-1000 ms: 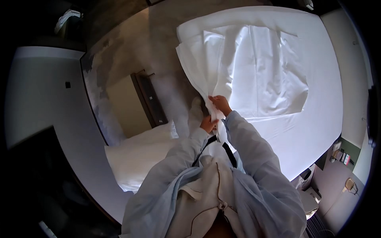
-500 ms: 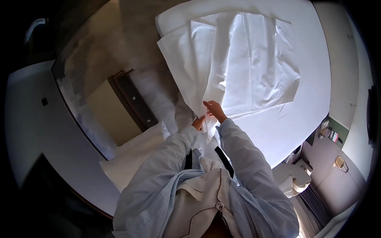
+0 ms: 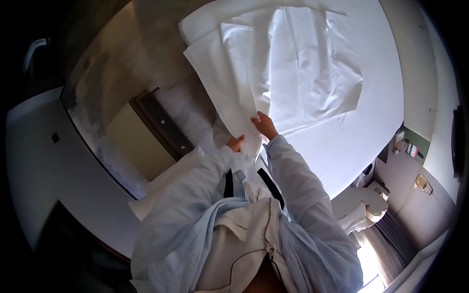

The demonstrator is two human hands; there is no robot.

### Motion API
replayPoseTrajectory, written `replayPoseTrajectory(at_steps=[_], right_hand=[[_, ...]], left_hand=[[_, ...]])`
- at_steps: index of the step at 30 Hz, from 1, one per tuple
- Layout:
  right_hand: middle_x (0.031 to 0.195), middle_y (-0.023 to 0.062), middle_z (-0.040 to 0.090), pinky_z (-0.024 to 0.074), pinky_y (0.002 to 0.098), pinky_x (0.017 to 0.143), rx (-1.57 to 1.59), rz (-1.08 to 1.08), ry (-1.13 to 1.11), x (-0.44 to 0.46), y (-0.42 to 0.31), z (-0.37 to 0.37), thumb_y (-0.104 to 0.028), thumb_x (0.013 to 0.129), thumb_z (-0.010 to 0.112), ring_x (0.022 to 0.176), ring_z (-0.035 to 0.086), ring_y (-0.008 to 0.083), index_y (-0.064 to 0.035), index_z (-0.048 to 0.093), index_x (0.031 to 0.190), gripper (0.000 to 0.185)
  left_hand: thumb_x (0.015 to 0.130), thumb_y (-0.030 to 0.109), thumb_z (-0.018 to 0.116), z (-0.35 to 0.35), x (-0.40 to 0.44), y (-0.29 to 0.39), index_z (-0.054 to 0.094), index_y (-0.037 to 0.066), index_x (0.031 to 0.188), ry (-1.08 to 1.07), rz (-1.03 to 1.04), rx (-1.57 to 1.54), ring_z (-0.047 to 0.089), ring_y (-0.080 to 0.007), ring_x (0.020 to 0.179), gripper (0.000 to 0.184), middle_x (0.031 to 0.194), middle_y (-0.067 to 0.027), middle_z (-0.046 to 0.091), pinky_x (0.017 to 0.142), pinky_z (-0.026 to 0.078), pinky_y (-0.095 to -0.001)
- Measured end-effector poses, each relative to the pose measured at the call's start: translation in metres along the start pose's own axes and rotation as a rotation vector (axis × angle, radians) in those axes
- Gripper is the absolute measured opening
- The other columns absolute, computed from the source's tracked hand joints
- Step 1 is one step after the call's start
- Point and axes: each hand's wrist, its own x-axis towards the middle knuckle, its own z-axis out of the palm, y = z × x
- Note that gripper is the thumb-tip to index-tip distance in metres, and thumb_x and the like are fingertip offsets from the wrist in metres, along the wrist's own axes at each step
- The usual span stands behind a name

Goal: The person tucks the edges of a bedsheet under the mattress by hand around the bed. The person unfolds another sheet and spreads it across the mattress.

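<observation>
Left hand (image 3: 235, 143): seemingly grips white sheet (image 3: 288, 68), mid-frame
Right hand (image 3: 266, 125): touching it, grip unclear
Sheet: edge-handling step, apparently; next needs steadiness

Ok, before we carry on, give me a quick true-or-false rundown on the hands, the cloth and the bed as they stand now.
1. The left hand and the right hand are both at the near end of the white cloth. True.
2. Both hands are gloved. False: both are bare.
3. The white cloth lies perfectly smooth. False: folds and creases run along it.
4. The bed shows beyond the white cloth on the right side of the picture. True.
5. The sleeves are black. False: they are pale blue.
</observation>
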Motion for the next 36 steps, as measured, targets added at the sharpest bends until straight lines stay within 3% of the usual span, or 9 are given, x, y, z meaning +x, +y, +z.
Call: replayPoseTrajectory(at_steps=[6, 8, 11, 15, 17, 21, 24, 31, 36], right_hand=[[0.088, 0.0132, 0.061, 0.0495, 0.0336, 0.066, -0.440, -0.871, 0.445, 0.037, 0.118, -0.199, -0.014, 0.087, 0.046, 0.078, 0.060, 0.0245, -0.0071, 0.060, 0.090, 0.016], [0.098, 0.0144, 0.059, 0.0487, 0.0351, 0.074, -0.713, -0.131, 0.402, 0.067, 0.201, -0.323, -0.018, 0.088, 0.045, 0.089, 0.059, 0.0262, -0.0038, 0.055, 0.105, 0.025], [0.092, 0.0154, 0.062, 0.0494, 0.0348, 0.073, -1.237, -0.180, 0.838, 0.039, 0.273, -0.562, -0.031, 0.083, 0.053, 0.083, 0.062, 0.0252, -0.0035, 0.052, 0.109, 0.038], [0.083, 0.0127, 0.067, 0.0513, 0.0325, 0.073, 0.244, 0.266, 1.393, -0.080, 0.103, -0.607, -0.039, 0.082, 0.055, 0.065, 0.066, 0.0270, -0.0120, 0.050, 0.114, 0.042], [0.091, 0.0141, 0.066, 0.0504, 0.0342, 0.076, -0.103, 0.276, 1.438, -0.087, 0.152, -0.613, -0.039, 0.080, 0.057, 0.076, 0.065, 0.0294, -0.0121, 0.050, 0.114, 0.044], [0.106, 0.0128, 0.059, 0.0496, 0.0374, 0.076, -0.661, 0.119, 1.123, -0.071, 0.243, -0.520, -0.032, 0.075, 0.066, 0.091, 0.060, 0.0280, -0.0123, 0.050, 0.117, 0.049], [0.116, 0.0116, 0.053, 0.0525, 0.0444, 0.077, 0.877, 0.292, 0.591, -0.069, 0.247, -0.350, -0.026, 0.086, 0.054, 0.095, 0.056, 0.0238, -0.0157, 0.025, 0.132, 0.055], [0.102, 0.0128, 0.058, 0.0507, 0.0411, 0.080, 1.626, 0.325, -0.106, -0.100, 0.208, 0.042, -0.027, 0.089, 0.049, 0.092, 0.059, 0.0257, -0.0070, 0.050, 0.105, 0.026], [0.112, 0.0107, 0.050, 0.0475, 0.0436, 0.083, 1.740, 1.180, -0.033, -0.110, 0.046, 0.079, -0.034, 0.083, 0.058, 0.098, 0.053, 0.0243, -0.0139, 0.038, 0.125, 0.051]], left_hand=[[0.088, 0.033, 0.055, -0.063, 0.042, 0.004, 0.048, 0.000, 0.117, 0.108, -0.190, 0.073, 0.061, -0.0243, 0.089, 0.045, 0.104, -0.0119, 0.060, 0.076, 0.050, -0.0352], [0.087, 0.033, 0.056, -0.071, 0.046, 0.009, 0.053, -0.001, 0.112, 0.105, -0.186, 0.089, 0.063, -0.0262, 0.082, 0.042, 0.099, -0.0133, 0.062, 0.073, 0.051, -0.0358], [0.087, 0.032, 0.056, -0.058, 0.029, 0.035, 0.053, -0.001, 0.113, 0.131, -0.173, 0.180, 0.063, -0.0260, 0.083, 0.042, 0.099, -0.0132, 0.062, 0.073, 0.051, -0.0359], [0.087, 0.032, 0.057, -0.042, -0.003, 0.076, 0.052, -0.001, 0.113, 0.164, -0.201, 0.354, 0.063, -0.0256, 0.083, 0.042, 0.100, -0.0132, 0.062, 0.072, 0.051, -0.0360], [0.086, 0.031, 0.057, -0.030, -0.012, 0.083, 0.052, 0.000, 0.113, 0.225, -0.182, 0.422, 0.063, -0.0253, 0.083, 0.041, 0.099, -0.0123, 0.062, 0.072, 0.050, -0.0364], [0.085, 0.031, 0.058, -0.021, -0.014, 0.073, 0.052, -0.001, 0.111, 0.187, -0.116, 0.326, 0.062, -0.0249, 0.083, 0.041, 0.098, -0.0122, 0.062, 0.072, 0.050, -0.0356], [0.085, 0.032, 0.059, -0.028, -0.007, 0.066, 0.054, -0.001, 0.107, 0.205, -0.196, 0.339, 0.062, -0.0248, 0.082, 0.041, 0.097, -0.0119, 0.062, 0.069, 0.050, -0.0347], [0.084, 0.032, 0.060, -0.012, -0.028, 0.112, 0.057, -0.008, 0.089, 0.474, -0.011, 0.552, 0.062, -0.0251, 0.068, 0.040, 0.083, -0.0157, 0.063, 0.062, 0.049, -0.0347], [0.087, 0.031, 0.057, 0.013, -0.044, 0.125, 0.058, -0.006, 0.092, 0.326, 0.089, 0.027, 0.062, -0.0235, 0.068, 0.037, 0.080, -0.0119, 0.063, 0.062, 0.050, -0.0350]])
